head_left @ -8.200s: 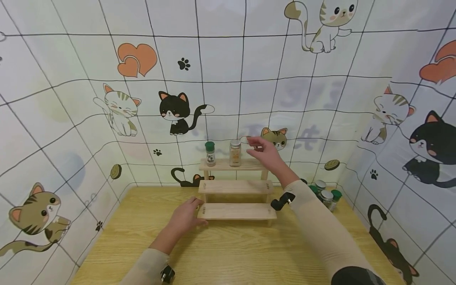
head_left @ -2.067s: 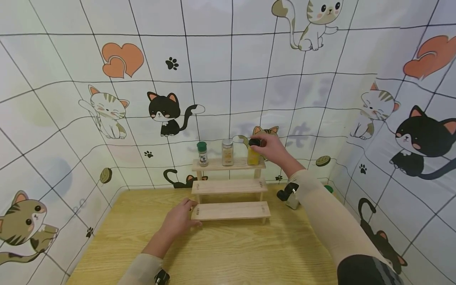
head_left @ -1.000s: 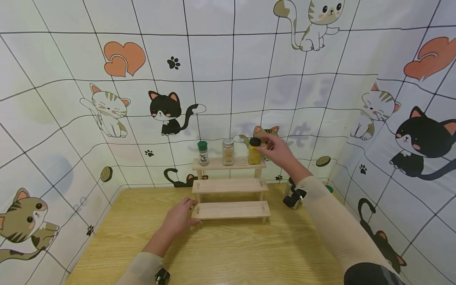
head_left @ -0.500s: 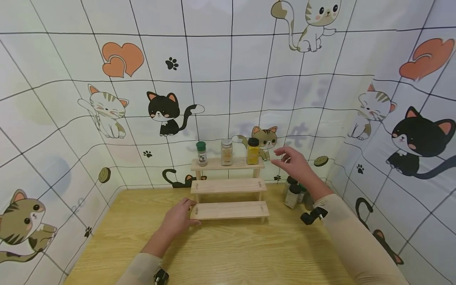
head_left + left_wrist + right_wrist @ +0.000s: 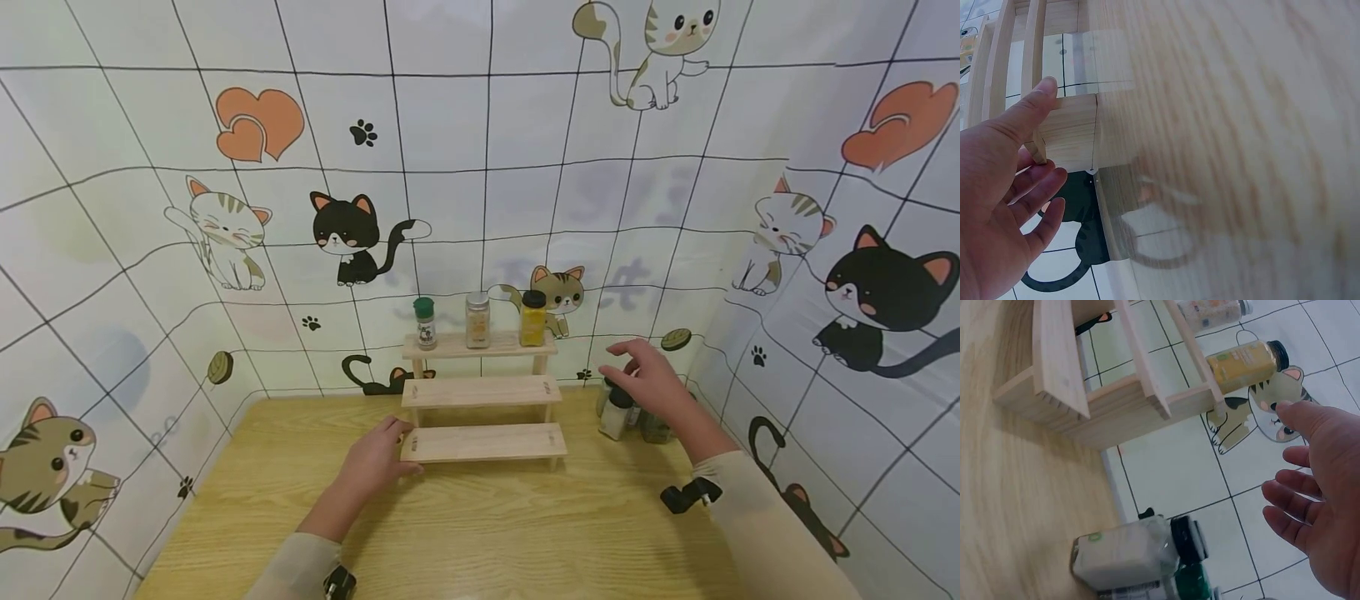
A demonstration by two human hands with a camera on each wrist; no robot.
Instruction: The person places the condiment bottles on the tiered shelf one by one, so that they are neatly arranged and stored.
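Observation:
A three-tier wooden spice rack stands on the table against the wall. My left hand holds the left end of its lowest shelf; in the left wrist view the thumb lies on one side of the board and the fingers on the other. On the top shelf stand a green-capped spice shaker, a silver-capped glass jar and a black-capped jar of yellow spice. My right hand, empty with fingers loosely bent, hovers over a black-capped jar of pale contents right of the rack.
More spice jars crowd behind and beside the pale one, partly hidden by the right hand; a green cap shows in the right wrist view. A cat-patterned tiled wall closes off the back and sides of the wooden table.
My right hand has set the yellow jar on the top shelf's right end, let go, and moved right and down over the other jars. The left hand stays at the rack.

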